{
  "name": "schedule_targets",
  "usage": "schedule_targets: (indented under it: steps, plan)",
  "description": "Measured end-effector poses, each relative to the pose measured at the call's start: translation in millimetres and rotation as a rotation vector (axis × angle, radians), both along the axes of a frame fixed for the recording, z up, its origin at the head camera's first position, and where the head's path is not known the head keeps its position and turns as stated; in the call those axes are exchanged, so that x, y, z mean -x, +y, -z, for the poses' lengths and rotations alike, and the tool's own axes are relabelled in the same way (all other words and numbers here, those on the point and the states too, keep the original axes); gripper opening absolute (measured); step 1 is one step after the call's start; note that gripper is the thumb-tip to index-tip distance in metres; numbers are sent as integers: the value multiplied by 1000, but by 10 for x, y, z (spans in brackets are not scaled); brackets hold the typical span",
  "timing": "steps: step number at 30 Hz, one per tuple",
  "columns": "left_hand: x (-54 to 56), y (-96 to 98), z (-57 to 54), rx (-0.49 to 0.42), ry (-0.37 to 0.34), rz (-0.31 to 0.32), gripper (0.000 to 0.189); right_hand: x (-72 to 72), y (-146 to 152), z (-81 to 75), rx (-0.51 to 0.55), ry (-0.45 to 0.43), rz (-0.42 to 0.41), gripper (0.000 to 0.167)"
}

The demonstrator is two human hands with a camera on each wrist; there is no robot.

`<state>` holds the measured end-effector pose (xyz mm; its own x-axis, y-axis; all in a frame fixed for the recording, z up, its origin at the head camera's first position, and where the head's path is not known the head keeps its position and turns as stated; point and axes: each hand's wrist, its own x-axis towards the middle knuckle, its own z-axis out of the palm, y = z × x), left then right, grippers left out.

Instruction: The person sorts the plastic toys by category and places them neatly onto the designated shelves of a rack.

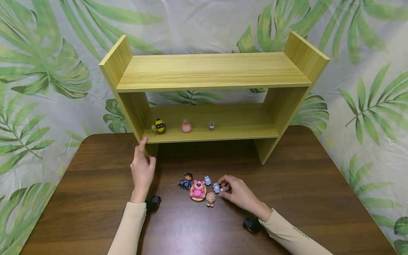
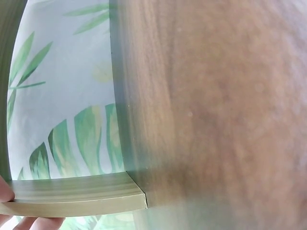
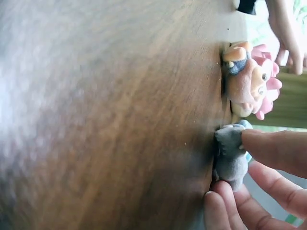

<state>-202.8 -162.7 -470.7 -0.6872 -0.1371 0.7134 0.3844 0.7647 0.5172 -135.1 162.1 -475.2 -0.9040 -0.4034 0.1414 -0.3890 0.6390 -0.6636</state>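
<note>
My left hand [image 1: 142, 173] holds the lower left side panel of the wooden shelf [image 1: 213, 86]; in the left wrist view fingers show on both faces of that panel [image 2: 81, 194]. Over the table my right hand [image 1: 240, 194] pinches a small grey figurine [image 3: 231, 155] between thumb and fingers, low at the tabletop. Beside it are two blue figurines, one nearer [image 1: 216, 187] and one farther [image 1: 207, 180]. A lion-like figurine [image 1: 210, 199], a pink bear on a round base [image 1: 198, 191] and a dark-haired toy person [image 1: 185, 181] lie to the left.
On the shelf's middle board stand a yellow-and-black figurine [image 1: 160, 126] with a small tan piece next to it, a pink figurine [image 1: 186, 126] and a small grey one [image 1: 211, 126]. A leaf-patterned cloth [image 1: 204, 21] hangs behind the brown table [image 1: 95, 191].
</note>
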Motion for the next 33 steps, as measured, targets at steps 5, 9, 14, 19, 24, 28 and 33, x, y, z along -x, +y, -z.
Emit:
schedule_targets:
  steps: [5, 9, 14, 19, 24, 28, 33]
  plan:
    - [6, -1, 3, 1, 7, -2, 89, -2, -10, 5, 33, -6, -23, 27]
    - [6, 0, 1, 0, 6, -4, 88, -11, -14, -9, 42, -26, -24, 28]
    - [2, -2, -2, 0, 1, -3, 87, -17, -15, -16, 42, -20, -15, 28]
    - [7, -2, 2, 2, -2, -6, 87, -13, -6, -9, 68, -4, -12, 29]
    - [7, -1, 1, 4, -5, -9, 86, -3, 9, -1, 102, -22, -9, 28]
    - [1, 3, -7, 3, -5, -7, 86, 16, 30, -12, 128, -18, -1, 27]
    - [-6, 4, -9, 0, -3, -7, 86, 38, 49, -69, 160, 0, 31, 28]
